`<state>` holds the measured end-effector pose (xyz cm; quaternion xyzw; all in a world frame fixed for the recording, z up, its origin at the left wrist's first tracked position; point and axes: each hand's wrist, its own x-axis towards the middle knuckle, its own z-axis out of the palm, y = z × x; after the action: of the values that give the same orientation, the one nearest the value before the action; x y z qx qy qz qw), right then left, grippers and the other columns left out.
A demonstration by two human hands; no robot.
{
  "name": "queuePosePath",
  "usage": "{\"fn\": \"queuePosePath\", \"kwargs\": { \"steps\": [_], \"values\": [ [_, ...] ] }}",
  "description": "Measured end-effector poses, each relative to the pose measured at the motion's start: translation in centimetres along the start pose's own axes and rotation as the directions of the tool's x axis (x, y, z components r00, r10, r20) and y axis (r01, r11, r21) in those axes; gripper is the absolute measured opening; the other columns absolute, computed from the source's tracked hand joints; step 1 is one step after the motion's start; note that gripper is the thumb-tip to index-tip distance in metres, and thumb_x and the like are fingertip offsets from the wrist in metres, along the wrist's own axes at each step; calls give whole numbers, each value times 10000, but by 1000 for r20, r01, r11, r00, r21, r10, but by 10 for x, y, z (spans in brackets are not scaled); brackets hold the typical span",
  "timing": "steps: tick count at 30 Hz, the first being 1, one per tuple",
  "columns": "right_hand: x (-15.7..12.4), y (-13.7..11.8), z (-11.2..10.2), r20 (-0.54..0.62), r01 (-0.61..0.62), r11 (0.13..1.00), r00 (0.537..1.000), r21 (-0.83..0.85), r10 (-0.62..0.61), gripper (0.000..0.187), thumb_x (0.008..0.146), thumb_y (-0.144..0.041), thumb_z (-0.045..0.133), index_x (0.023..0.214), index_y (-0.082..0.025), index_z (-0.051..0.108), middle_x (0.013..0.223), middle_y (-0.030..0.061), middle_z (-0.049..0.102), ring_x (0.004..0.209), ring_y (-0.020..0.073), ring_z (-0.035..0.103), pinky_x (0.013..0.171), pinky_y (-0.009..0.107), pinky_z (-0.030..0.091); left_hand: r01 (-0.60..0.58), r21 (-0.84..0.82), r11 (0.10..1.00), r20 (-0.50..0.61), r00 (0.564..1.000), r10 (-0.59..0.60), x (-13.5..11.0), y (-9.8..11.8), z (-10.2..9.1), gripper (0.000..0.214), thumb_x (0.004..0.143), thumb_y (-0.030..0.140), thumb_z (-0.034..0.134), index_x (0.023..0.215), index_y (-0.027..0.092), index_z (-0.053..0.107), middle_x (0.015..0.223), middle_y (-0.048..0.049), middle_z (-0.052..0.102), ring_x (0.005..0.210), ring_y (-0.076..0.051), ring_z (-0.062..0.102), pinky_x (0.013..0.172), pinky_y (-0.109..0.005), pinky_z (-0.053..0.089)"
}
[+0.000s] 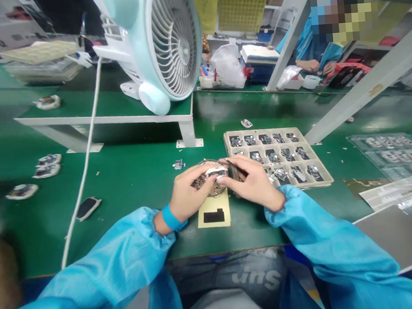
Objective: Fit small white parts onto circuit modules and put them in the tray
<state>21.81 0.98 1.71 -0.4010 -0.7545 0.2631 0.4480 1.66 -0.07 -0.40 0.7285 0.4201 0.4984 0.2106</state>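
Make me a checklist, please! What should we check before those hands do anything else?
1. White-rimmed part held: ok, the left hand grips it, with the right hand close against it.
2. Dark slim object firmly gripped: cannot tell, the right hand partly hides it.
3. Yellow card close by: ok, it lies on the green table just in front of the hands.
4. Compartment tray within easy reach: ok, it sits beside the right hand.
5. White cable away from both hands: ok, it runs off to the left.
6. Fan switched off: cannot tell from one still picture.
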Motion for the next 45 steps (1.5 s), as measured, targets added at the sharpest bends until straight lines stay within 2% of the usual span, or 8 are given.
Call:
{"fn": "queuePosePath", "kwargs": {
  "steps": [8, 21, 24, 26, 32, 35, 40, 45],
  "values": [
    [-6, 12, 2, -22, 274, 958, 961, -84, -277, 129, 928, -249, 700, 1049, -228, 741, 894, 61, 700, 817, 186, 652, 727, 343, 553, -95, 115, 989, 83, 993, 86, 2, -3, -4, 170, 922, 199, 665, 1072, 220, 742, 978, -35, 750, 932, -214, 642, 856, -363, 513],
    [-10, 16, 7, 152, 308, 913, 949, -269, -276, 191, 989, -210, 582, 1129, -232, 710, 1024, 72, 698, 940, 175, 684, 799, 304, 576, -74, 198, 977, 147, 988, 45, 3, -2, -10, 155, 913, 206, 625, 1023, 204, 735, 900, -48, 694, 919, -225, 605, 826, -357, 485],
    [-8, 17, 5, 161, 296, 930, 951, -219, -264, 150, 986, -221, 593, 1105, -220, 685, 1018, 65, 694, 930, 176, 681, 784, 305, 578, 23, 255, 967, 160, 985, -66, 13, -6, -20, 135, 886, 226, 620, 962, 204, 730, 873, -46, 695, 881, -224, 618, 791, -343, 474],
    [-6, 20, 5, 134, 253, 939, 965, -232, -226, 130, 987, -235, 599, 1089, -213, 677, 1019, 65, 696, 925, 181, 681, 789, 314, 575, 205, 339, 918, 79, 966, -245, 28, -21, -37, 121, 838, 275, 655, 909, 198, 715, 816, -35, 693, 783, -216, 621, 695, -323, 448],
    [-3, 23, 7, 206, 150, 887, 976, -437, -63, 222, 1020, -259, 535, 1161, -221, 702, 1082, 75, 715, 984, 215, 692, 821, 346, 556, 624, 461, 631, -244, 773, -585, 72, -121, -103, 235, 816, 381, 682, 892, 165, 736, 819, -61, 733, 773, -241, 669, 666, -305, 453],
    [-4, 22, 9, 170, 144, 896, 982, -419, -79, 221, 1018, -279, 544, 1147, -219, 713, 1060, 71, 718, 963, 205, 689, 824, 339, 550, 622, 464, 631, -325, 782, -532, 78, -157, -116, 391, 885, 436, 641, 1123, 134, 708, 963, -110, 756, 950, -292, 697, 834, -348, 510],
    [-6, 18, 6, 100, 156, 923, 987, -352, -129, 204, 1000, -283, 571, 1103, -193, 722, 1008, 69, 709, 931, 198, 678, 828, 338, 549, 567, 523, 636, -411, 822, -395, 74, -177, -120, 655, 900, 503, 635, 1436, 143, 527, 1217, -148, 716, 1057, -315, 694, 954, -400, 524],
    [-2, 14, -5, -16, 152, 962, 987, -225, -160, 194, 1010, -273, 548, 1028, -183, 718, 967, 71, 701, 907, 187, 660, 838, 342, 542, 539, 590, 601, -329, 840, -431, 83, -179, -126, 472, 936, 404, 554, 1292, 123, 683, 1215, -153, 729, 1153, -311, 669, 1027, -394, 493]
  ]
}}
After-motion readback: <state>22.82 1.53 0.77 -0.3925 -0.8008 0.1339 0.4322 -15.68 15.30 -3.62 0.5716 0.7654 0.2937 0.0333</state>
